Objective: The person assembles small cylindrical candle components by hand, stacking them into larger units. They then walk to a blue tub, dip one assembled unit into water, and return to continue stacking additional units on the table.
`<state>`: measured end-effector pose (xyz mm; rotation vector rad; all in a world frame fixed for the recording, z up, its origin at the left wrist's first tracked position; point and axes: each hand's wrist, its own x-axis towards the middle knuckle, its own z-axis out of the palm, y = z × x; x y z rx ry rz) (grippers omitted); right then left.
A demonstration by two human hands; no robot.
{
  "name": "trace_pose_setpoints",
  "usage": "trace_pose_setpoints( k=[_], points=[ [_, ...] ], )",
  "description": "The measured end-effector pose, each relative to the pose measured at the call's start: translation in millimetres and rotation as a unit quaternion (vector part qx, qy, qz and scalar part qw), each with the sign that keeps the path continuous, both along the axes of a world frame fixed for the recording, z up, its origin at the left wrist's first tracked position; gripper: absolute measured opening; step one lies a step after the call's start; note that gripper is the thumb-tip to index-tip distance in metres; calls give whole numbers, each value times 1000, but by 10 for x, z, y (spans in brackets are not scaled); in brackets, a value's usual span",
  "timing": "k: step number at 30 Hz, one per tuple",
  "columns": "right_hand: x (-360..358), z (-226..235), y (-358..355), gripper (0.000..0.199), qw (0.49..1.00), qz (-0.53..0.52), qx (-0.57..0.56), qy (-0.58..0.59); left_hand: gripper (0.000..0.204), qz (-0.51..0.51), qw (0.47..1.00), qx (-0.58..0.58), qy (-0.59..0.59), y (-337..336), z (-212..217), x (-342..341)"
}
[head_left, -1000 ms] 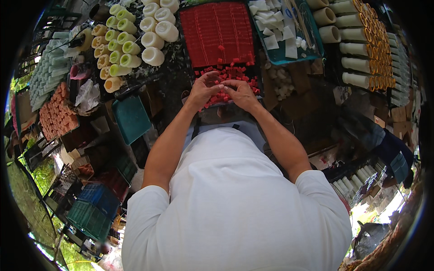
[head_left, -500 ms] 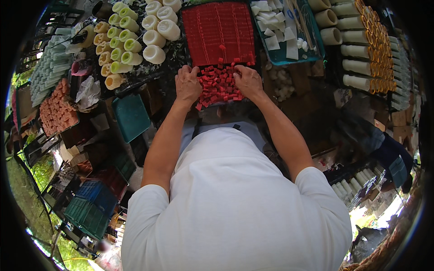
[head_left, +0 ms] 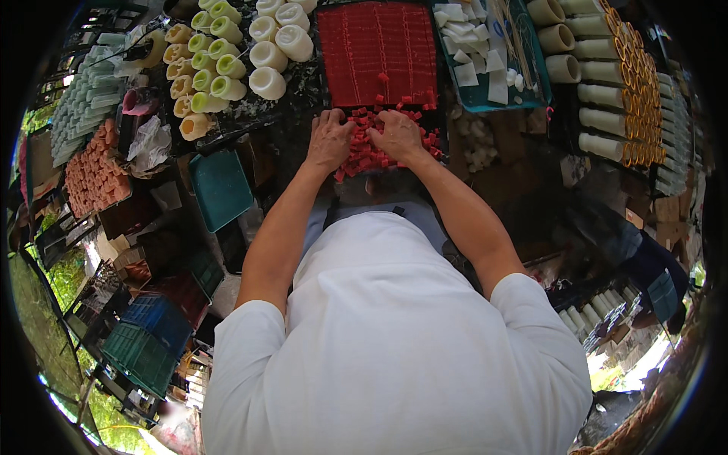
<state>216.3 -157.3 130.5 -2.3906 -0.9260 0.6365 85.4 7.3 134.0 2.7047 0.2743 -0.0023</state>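
A pile of small loose red cubes lies at the near end of a dark tray, just below a dense red panel of closely packed rows. At the left side of the pile my left hand is closed, its fingers bent over and what is in them hidden. My right hand reaches over the middle of the pile, thumb and forefinger curled around red cubes. A few single cubes sit along the panel's near edge, and one rests on top of it.
Pale hollow wax-like cups and green ones stand to the left. At the right are a teal tray with white pieces and rows of cream cylinders. A teal empty-looking tray sits lower left, near stacked crates.
My right hand has moved left over the pile, nearer my left hand. My left hand has shifted slightly right. The view has moved a little, and the cubes by the panel's edge are differently spread.
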Motion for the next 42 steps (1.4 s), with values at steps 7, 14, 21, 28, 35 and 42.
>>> trace_pose_setpoints(
  k=[7,14,21,28,35,42],
  points=[
    [-190,42,-59,39,995,-74,-13,63,31,18,995,-87,-36,-58,12,32],
    [-386,60,-568,19,993,25,-25,-110,44,37,998,-51,-27,-46,19,-157],
    [-191,-130,-1220,19,978,-107,-38,-176,60,-106,991,57,57,-75,88,-282],
    [-534,-27,-1110,18,991,38,-16,-127,62,-11,998,51,19,-103,-68,-214],
    [-57,70,-1438,24,968,-211,-61,-122,63,329,887,-311,86,-173,-283,-438],
    [118,-156,-1621,31,968,-236,-29,82,45,366,530,-764,42,-268,-253,-440]
  ],
)
